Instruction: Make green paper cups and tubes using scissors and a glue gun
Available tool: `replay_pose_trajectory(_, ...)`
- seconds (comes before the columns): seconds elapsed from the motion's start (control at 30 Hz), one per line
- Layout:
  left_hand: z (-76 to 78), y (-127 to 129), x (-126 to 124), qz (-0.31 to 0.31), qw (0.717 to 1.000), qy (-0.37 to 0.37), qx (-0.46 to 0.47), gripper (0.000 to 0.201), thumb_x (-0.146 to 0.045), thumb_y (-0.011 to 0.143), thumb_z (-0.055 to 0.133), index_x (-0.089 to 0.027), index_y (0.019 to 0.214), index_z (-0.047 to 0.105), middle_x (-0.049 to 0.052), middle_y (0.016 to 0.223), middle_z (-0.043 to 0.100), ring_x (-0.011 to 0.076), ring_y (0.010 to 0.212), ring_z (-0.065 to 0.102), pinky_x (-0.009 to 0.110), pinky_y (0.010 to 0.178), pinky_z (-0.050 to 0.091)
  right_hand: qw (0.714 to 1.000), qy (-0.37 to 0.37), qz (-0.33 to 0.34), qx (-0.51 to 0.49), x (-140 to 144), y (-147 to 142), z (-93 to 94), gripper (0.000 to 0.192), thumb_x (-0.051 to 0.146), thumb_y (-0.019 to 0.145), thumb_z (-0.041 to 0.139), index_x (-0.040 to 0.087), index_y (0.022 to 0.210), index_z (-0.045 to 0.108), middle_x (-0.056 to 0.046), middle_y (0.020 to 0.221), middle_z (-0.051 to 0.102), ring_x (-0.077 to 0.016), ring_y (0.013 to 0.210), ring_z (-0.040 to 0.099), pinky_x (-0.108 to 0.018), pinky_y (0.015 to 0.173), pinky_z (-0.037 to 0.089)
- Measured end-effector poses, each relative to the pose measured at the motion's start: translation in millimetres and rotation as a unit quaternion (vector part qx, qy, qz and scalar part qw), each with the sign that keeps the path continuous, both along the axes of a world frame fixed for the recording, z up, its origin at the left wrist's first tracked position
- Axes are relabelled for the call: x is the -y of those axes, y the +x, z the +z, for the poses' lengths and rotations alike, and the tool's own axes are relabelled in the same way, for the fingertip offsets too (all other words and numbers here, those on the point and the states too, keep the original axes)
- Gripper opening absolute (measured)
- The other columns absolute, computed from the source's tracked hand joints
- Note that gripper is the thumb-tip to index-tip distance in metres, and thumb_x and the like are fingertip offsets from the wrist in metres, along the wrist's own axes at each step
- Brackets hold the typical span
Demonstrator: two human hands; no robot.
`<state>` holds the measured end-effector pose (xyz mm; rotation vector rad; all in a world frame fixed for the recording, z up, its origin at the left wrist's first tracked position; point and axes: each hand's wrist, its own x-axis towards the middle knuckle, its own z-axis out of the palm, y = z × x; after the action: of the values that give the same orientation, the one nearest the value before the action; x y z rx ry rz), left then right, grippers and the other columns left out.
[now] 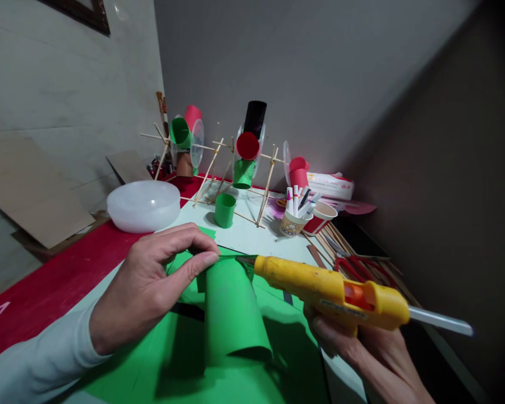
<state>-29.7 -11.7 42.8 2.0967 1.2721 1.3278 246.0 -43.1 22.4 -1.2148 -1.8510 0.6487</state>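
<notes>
Thumb and fingertips of my left hand [154, 280] pinch the far edge of a curled sheet of green paper [233, 314]. My right hand [357, 348] grips a yellow hot glue gun [320, 283] from below, with a clear glue stick [440, 320] poking out of its back end. The gun's dark nozzle is at the far edge of the curled paper, just right of my left fingertips; whether glue is coming out I cannot tell. Beneath lies more flat green paper [126, 365].
Behind stands a wooden stick frame [210, 171] carrying coloured paper tubes. Nearer are a small green paper tube [225, 210], a translucent bowl [143, 207], a paper cup of markers [295, 224], another cup [321, 216], and red-handled scissors [364, 269] beside several sticks.
</notes>
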Motion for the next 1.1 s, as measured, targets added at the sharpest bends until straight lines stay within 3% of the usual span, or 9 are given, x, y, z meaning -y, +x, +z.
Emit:
replay_pose_trajectory(0.2, 2.9, 1.6, -0.2, 0.007, 1.0, -0.01, 0.001, 0.013, -0.023, 0.09, 0.059, -0.022, 0.079, 0.066, -0.003, 0.082, 0.069, 0.013, 0.079, 0.064, 0.019, 0.072, 0.049, 1.0, 0.014, 0.011, 0.012, -1.9, -3.2, 6.0, 0.019, 0.04, 0.093, 0.06, 0.031, 0.098, 0.075, 0.0, 0.088, 0.079, -0.021, 0.072, 0.074, -0.024, 0.063, 0.061)
replay_pose_trajectory(0.43, 0.5, -0.7, -1.9, 0.014, 0.999, -0.023, 0.023, 0.01, -0.024, 0.088, 0.062, -0.023, 0.08, 0.068, -0.003, 0.081, 0.069, 0.0137, 0.078, 0.065, 0.019, 0.073, 0.051, 1.0, 0.002, 0.001, 0.023, -1.7, -5.4, 6.0, 0.032, 0.049, 0.093, 0.055, 0.027, 0.084, 0.075, -0.001, 0.063, 0.07, -0.0201, 0.053, 0.064, -0.026, 0.048, 0.055)
replay_pose_trajectory(0.73, -1.6, -3.7, -6.2, 0.026, 0.999, -0.029, 0.037, 0.012, -0.028, 0.088, 0.063, -0.024, 0.079, 0.069, -0.004, 0.078, 0.069, 0.0139, 0.075, 0.063, 0.02, 0.07, 0.05, 1.0, 0.014, -0.003, 0.016, -3.1, -2.4, 7.3, 0.029, 0.049, 0.093, 0.056, 0.029, 0.09, 0.076, -0.001, 0.07, 0.072, -0.0203, 0.058, 0.067, -0.026, 0.052, 0.058)
replay_pose_trajectory(0.9, -2.3, -5.5, -6.2, 0.021, 0.999, -0.03, 0.036, 0.011, -0.028, 0.09, 0.063, -0.024, 0.081, 0.069, -0.005, 0.08, 0.069, 0.0125, 0.076, 0.062, 0.017, 0.07, 0.048, 1.0, -0.002, -0.03, -0.003, -1.9, -1.9, 0.0, 0.029, 0.051, 0.09, 0.061, 0.027, 0.076, 0.073, -0.001, 0.062, 0.066, -0.0185, 0.051, 0.061, -0.024, 0.044, 0.054)
replay_pose_trajectory(1.1, -2.1, -4.4, -5.0, 0.007, 0.999, -0.039, 0.025, 0.012, -0.027, 0.091, 0.062, -0.024, 0.081, 0.068, -0.004, 0.08, 0.068, 0.013, 0.077, 0.062, 0.018, 0.071, 0.049, 0.999, -0.005, -0.017, 0.03, -0.6, -2.9, -0.8, 0.039, 0.054, 0.094, 0.052, 0.027, 0.077, 0.074, -0.002, 0.063, 0.064, -0.0207, 0.053, 0.062, -0.028, 0.044, 0.054)
